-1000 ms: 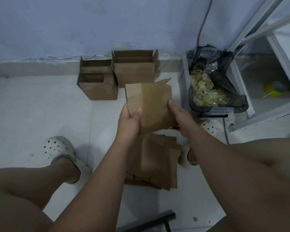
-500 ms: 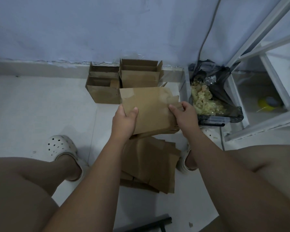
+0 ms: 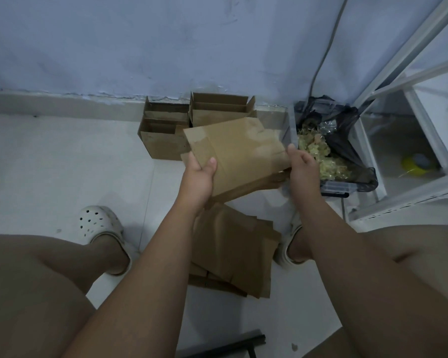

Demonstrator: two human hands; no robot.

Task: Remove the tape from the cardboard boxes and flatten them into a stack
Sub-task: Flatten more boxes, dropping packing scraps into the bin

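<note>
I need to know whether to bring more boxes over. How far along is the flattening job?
Done: a stack of flattened boxes lies on the floor between the feet, and the bin holds peeled tape. In hand: the left hand and right hand hold a flattened box above the stack. Left: at least two open boxes stand by the wall.

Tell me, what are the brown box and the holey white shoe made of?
The flattened box looks like matte brown cardboard: it has creases and shinier tape strips. The white shoe seems to be soft moulded foam or rubber, judging by its smooth shape and round holes.
</note>
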